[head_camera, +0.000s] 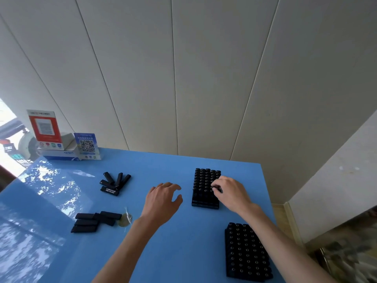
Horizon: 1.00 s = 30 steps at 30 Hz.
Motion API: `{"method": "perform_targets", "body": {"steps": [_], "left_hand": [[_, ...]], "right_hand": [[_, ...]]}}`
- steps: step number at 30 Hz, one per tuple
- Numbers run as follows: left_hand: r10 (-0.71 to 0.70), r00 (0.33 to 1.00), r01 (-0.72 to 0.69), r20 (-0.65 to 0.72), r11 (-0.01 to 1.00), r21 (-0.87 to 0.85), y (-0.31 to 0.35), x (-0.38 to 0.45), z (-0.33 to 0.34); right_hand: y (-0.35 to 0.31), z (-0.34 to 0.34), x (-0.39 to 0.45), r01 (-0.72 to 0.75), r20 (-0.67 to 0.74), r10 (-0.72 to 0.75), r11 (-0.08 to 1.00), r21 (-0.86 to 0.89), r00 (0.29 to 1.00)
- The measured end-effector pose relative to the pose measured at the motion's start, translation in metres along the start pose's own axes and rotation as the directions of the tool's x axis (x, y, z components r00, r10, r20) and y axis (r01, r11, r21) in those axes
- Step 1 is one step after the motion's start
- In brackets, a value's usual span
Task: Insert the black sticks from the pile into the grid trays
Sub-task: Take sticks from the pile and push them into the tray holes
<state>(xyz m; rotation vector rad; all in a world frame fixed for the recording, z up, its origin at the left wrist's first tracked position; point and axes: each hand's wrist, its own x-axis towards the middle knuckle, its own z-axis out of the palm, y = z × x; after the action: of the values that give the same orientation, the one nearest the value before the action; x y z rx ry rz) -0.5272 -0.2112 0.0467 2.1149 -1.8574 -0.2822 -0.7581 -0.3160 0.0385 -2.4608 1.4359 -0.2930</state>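
A person's right hand [230,193] pinches a black stick [217,189] upright at the far grid tray [205,188], its grip narrow. The left hand [163,199] hovers with a wide, empty grip; the loose sticks [115,183] lie at its ten o'clock on the tabletop [183,252], nearer it.

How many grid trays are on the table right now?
2. The far tray sits under the right hand; the near tray lies by the table's right edge, beside the right forearm.
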Motion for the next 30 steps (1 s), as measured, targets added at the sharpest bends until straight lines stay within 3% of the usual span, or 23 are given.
{"method": "perform_targets", "body": {"steps": [6, 14, 20, 30], "left_hand": [[-0.069, 0.995, 0.070, -0.066, 0.998, 0.010, -0.002, -0.017, -0.025], [-0.208, 0.965, 0.222, -0.161, 0.973, 0.069, -0.025, -0.071, -0.060], [-0.312, 0.936, 0.323, -0.162, 0.945, 0.045, -0.062, -0.124, -0.077], [-0.332, 0.935, 0.342, -0.122, 0.937, 0.068, -0.167, -0.225, -0.102]], "right_hand": [[-0.049, -0.021, 0.001, 0.133, -0.059, -0.129, 0.989, 0.063, 0.990], [-0.108, -0.010, -0.007, 0.329, -0.025, -0.328, 0.934, 0.139, 0.944], [-0.155, 0.014, -0.023, 0.381, 0.044, -0.389, 0.915, 0.131, 0.920], [-0.278, 0.069, -0.067, 0.342, 0.085, -0.353, 0.931, 0.125, 0.932]]}}
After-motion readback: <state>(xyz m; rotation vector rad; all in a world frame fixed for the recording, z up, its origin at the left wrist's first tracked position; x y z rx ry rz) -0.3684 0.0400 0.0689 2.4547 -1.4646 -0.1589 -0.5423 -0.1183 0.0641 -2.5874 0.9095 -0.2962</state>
